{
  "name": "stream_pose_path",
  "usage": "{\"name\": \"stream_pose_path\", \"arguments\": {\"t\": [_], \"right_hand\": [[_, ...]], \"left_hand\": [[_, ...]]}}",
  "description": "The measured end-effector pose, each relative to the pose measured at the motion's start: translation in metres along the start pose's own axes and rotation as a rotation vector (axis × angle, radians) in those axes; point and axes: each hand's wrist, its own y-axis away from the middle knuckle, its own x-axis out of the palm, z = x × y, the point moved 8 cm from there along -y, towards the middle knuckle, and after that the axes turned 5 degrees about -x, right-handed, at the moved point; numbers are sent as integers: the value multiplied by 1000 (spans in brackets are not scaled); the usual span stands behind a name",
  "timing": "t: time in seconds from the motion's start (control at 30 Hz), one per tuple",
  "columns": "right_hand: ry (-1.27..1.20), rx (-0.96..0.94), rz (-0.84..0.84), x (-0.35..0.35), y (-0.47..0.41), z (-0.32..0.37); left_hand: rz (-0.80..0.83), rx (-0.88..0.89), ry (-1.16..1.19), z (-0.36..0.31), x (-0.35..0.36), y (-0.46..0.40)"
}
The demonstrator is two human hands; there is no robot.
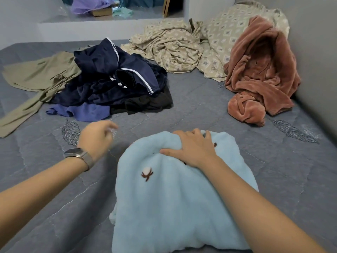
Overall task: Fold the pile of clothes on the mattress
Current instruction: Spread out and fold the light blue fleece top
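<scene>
Pale blue fleece garment point(175, 207) lies nearest, on the grey mattress point(273, 179). Right hand point(193, 148) on its far edge, fingers curled, bunching the fleece. Left hand point(96, 137), watch point(78, 155) on the wrist, hangs above the mattress, loosely curled, holding nothing. Unfolded pile of clothes point(109, 83) beyond, left of centre; rust blanket point(260, 73) right.

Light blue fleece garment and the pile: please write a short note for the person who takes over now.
Right hand grips the far edge of the light blue fleece garment, which lies near you on the mattress.
Left hand is blurred above the mattress, fingers loosely curled, holding nothing.
Done: nothing visibly folded yet.
Left: this garment, then the dark pile and the olive garment beside it.
</scene>
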Motion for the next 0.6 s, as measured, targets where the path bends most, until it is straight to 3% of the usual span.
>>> {"name": "stream_pose_path", "arguments": {"t": [0.07, 0.13, 0.2, 0.3, 0.5, 0.6], "right_hand": [[31, 19, -28, 1, -2, 5], [26, 43, -94, -2, -1, 6], [-1, 7, -196, -9, 8, 4], [12, -47, -360, -13, 39, -16], [-19, 157, -323, 21, 81, -56], [-145, 194, -305, 20, 65, -58]], "left_hand": [[-111, -110, 169, -17, -14, 11], [113, -53, 113, -68, 14, 39], [304, -35, -139, -88, 68, 74], [325, -147, -279, -66, 114, 92], [352, -166, -272, -59, 125, 90], [400, -271, -92, -55, 124, 79]]}}
